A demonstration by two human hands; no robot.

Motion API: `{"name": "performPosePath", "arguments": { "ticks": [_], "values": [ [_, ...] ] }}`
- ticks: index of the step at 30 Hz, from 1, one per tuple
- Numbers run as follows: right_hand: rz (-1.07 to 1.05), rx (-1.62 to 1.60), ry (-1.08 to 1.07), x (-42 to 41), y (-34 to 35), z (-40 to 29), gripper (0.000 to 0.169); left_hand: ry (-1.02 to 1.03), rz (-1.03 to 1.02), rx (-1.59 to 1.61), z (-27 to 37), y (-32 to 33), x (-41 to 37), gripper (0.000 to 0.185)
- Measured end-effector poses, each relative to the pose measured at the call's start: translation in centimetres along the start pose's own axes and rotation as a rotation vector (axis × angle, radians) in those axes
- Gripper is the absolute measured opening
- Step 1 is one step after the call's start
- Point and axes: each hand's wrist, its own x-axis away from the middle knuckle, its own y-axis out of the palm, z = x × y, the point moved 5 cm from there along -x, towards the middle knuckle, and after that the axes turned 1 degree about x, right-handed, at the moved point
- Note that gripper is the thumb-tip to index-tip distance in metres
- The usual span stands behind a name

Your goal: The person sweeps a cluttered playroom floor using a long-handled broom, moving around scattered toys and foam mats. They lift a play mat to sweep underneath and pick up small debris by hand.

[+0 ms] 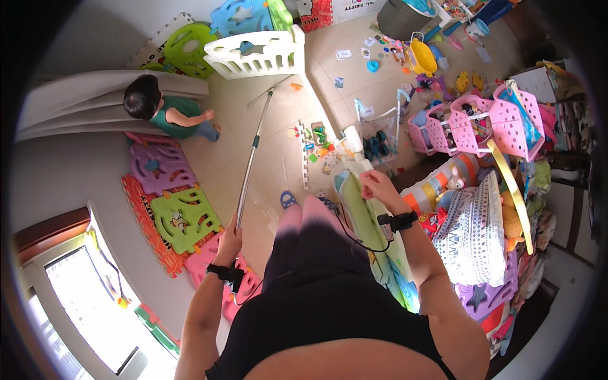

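Note:
My left hand (pixel 230 242) is closed around the metal pole (pixel 248 173) of a long-handled floor tool. The pole slants away over the tiled floor, and its thin crosswise head (pixel 270 90) lies near the white play-fence panel (pixel 256 54). My right hand (pixel 377 190) is raised above the folded foam mats (pixel 354 190), its fingers curled; whether it touches them I cannot tell. Both wrists wear black straps with small devices. Small toys (pixel 323 147) lie on the floor beside a white interlocking mat edge (pixel 303 156).
A child (pixel 166 111) in a green top is by the grey curtain (pixel 95 102) at left. Coloured fence panels (pixel 185 218) line the left wall. Pink baskets (pixel 513 123), a patterned cushion (pixel 470 232) and a yellow toy cart (pixel 422 57) occupy the right, among scattered toys and cards.

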Motion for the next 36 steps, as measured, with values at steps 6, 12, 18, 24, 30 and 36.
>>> {"name": "performPosePath", "arguments": {
  "ticks": [6, 12, 18, 24, 30, 36],
  "values": [
    [0.089, -0.010, -0.001, 1.4, -3.9, -0.3, 0.026, -0.048, -0.166, -0.109, 2.3, -2.8, 9.9, 0.055],
    [0.065, -0.059, -0.091, -1.1, -3.8, -2.3, 0.024, -0.174, -0.133, -0.044, 3.1, -8.2, 22.1, 0.051],
    [-0.090, 0.019, -0.116, -5.0, 1.9, -5.0, 0.022, -0.274, 0.085, 0.089, 0.9, -5.4, 29.9, 0.050],
    [-0.199, 0.134, -0.129, -6.2, 11.6, -10.4, 0.023, -0.513, 0.138, 0.169, -6.0, -2.8, 30.6, 0.041],
    [-0.333, 0.298, -0.196, -7.1, 25.8, -17.3, 0.019, -0.583, 0.200, 0.144, -13.7, -4.5, 26.4, 0.041],
    [-0.594, 0.535, -0.262, -5.5, 41.9, -22.5, 0.021, -0.748, 0.248, -0.114, -21.0, -6.7, 25.0, 0.035]
  ]
}}
